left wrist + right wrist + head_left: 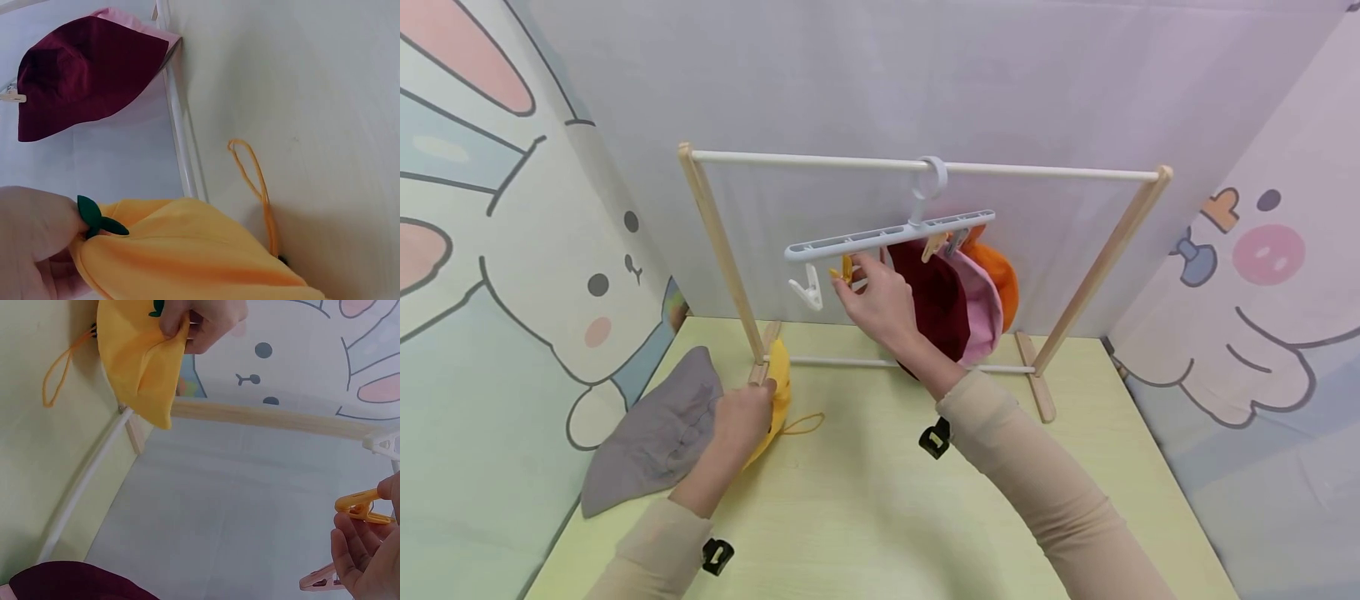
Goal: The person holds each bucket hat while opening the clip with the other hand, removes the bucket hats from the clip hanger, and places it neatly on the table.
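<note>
My left hand (741,425) grips the edge of a yellow hat (780,387) just above the table, at the rack's left foot. A green leaf (90,215) sits on the fabric by the thumb, and a yellow cord loop (255,172) trails from it. With thumb and fingers, my right hand (883,304) pinches a yellow clip (357,503) under the grey hanger (850,242). A white clip (808,287) hangs bare to its left. On the hanger's right half hang a maroon hat (936,300), a pink hat (981,308) and an orange hat (1000,279).
A wooden rack with a white top rail (812,159) carries the hanger by its hook (932,177). On the table's left side lies a grey hat (658,425). Printed cartoon curtains (880,75) enclose the table at the back and sides.
</note>
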A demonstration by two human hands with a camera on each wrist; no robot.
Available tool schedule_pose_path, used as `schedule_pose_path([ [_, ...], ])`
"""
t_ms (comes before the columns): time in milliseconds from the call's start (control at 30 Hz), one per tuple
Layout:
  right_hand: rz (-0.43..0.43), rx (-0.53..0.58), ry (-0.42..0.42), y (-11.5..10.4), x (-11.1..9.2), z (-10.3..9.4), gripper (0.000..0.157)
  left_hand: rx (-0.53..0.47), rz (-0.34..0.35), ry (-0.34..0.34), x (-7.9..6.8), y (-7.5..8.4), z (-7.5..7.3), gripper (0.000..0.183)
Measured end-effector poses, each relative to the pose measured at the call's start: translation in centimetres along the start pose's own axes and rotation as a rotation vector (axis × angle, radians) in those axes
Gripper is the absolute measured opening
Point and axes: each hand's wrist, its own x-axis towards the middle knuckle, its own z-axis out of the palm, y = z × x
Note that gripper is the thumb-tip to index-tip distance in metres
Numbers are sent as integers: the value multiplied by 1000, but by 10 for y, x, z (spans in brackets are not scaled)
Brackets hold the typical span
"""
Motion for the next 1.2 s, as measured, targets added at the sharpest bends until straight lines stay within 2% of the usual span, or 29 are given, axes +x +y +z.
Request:
schedule_pose_path([
  [267, 2, 0, 5, -1, -2, 0, 23, -67, 25, -12, -3, 5, 10, 9],
  [633, 3, 0, 4, -2, -2, -1, 23, -125, -41, -84, -9, 14, 19, 9],
  [867, -1, -3, 7, -1, -2, -1, 23, -124, -33, -91, -11, 17, 29, 8],
  [1200, -9, 3, 11, -1, -3, -2, 23, -202, -73, -169, -16, 25, 38, 12],
])
